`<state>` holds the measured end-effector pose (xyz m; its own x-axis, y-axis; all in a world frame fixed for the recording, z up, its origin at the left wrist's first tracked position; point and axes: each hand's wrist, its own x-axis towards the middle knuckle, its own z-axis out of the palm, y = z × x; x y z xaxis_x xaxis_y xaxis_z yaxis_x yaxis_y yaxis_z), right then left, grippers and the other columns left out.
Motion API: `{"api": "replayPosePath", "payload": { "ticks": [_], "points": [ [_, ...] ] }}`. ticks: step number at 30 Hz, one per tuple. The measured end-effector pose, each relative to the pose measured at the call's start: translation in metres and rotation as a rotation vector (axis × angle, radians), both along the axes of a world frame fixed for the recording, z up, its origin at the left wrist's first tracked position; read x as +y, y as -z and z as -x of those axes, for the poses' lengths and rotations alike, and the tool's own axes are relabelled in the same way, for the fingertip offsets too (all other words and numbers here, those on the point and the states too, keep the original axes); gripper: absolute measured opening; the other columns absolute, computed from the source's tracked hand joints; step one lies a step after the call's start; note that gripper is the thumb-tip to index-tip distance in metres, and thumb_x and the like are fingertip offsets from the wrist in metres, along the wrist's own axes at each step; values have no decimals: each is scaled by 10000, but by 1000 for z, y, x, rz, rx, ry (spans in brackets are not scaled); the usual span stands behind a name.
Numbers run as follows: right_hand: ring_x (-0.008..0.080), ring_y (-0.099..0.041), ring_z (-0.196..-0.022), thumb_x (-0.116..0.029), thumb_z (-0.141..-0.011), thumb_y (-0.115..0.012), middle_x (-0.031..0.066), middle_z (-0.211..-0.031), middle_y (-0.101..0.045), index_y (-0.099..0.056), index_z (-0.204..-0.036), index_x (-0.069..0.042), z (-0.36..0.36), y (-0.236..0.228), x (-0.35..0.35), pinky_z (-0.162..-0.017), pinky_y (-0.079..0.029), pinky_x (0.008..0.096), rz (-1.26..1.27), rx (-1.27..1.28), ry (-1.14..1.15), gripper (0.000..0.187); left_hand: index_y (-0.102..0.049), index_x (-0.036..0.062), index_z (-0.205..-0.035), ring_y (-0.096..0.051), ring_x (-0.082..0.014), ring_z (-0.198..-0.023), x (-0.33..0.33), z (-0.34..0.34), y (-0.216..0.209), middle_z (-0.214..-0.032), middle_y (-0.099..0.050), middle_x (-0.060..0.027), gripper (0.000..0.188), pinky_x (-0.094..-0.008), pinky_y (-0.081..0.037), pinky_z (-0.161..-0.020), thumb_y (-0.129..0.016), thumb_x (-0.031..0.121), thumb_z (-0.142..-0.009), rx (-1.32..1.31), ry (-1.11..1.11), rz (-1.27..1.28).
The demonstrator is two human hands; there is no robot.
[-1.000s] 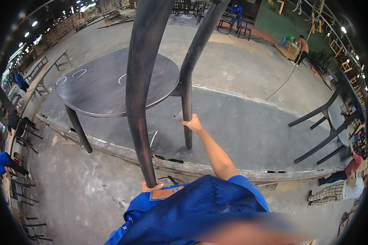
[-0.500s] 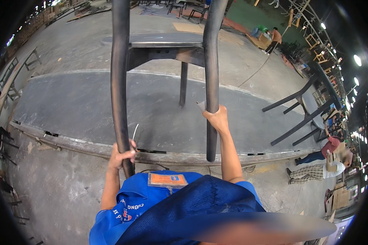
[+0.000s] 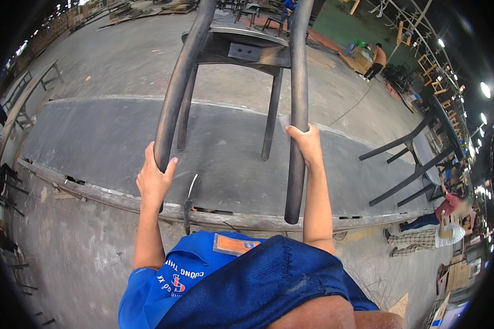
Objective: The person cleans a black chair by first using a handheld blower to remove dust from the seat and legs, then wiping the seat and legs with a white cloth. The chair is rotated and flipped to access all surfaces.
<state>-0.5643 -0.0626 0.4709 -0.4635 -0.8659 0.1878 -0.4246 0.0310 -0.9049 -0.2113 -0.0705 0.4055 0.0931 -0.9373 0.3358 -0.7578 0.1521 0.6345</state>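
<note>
A dark wooden chair (image 3: 252, 54) stands before me above a long grey table (image 3: 230, 137), its two near legs pointing toward me. My left hand (image 3: 155, 175) is closed around the left near leg (image 3: 184, 77), thumb on its inner side. My right hand (image 3: 308, 143) grips the right near leg (image 3: 298, 82) higher up, with a small pale sheet (image 3: 284, 122) showing beside its thumb. Two thinner legs hang beyond; whether their ends touch the tabletop I cannot tell. The chair's top end runs out of view.
A thin white strip (image 3: 192, 185) and a dark cord-like thing (image 3: 187, 215) are at the table's near edge. Another dark chair (image 3: 417, 151) lies at the right end. People (image 3: 376, 61) work far off, and others stand at the right (image 3: 422, 234).
The chair has turned and shifted right, showing both far legs. My left hand has moved up and away along its leg, and the right hand slightly up and right.
</note>
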Motion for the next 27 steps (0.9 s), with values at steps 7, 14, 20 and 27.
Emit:
{"api": "replayPosePath", "payload": {
  "ticks": [7, 14, 20, 27],
  "points": [
    [137, -559, -648, -252, -680, -697, 73, -722, -602, -615, -838, 31, 0, -6, -11, -626, -448, 299, -5, 31, 7, 335, -358, 97, -1323, -620, -410, -915, 20, -11, 10, -1021, -626, -228, 690, -443, -487, -754, -655, 428, -796, 54, 13, 43],
    [147, -580, -673, -233, -705, -689, 94, -771, -623, -618, -912, 55, 5, -9, -21, -624, -465, 290, 39, -24, -88, 362, -438, 78, -1270, -616, -403, -941, 5, -26, 9, -995, -632, -224, 717, -437, -477, -783, -694, 483, -737, 222, 129, -71],
    [167, -605, -630, -260, -691, -690, 115, -759, -633, -617, -935, 65, 12, -15, -42, -590, -473, 299, 2, -22, -85, 413, -490, 79, -1229, -624, -407, -909, -4, -17, 2, -945, -652, -221, 697, -450, -480, -769, -644, 558, -747, 48, -38, -34],
    [157, -596, -576, -292, -677, -690, 106, -699, -620, -627, -870, 64, 14, -27, -59, -528, -450, 285, 9, 1, -107, 410, -487, 115, -1234, -615, -423, -886, -5, -5, -9, -924, -655, -208, 596, -492, -470, -744, -419, 590, -882, -95, -161, 48]
  ]
}}
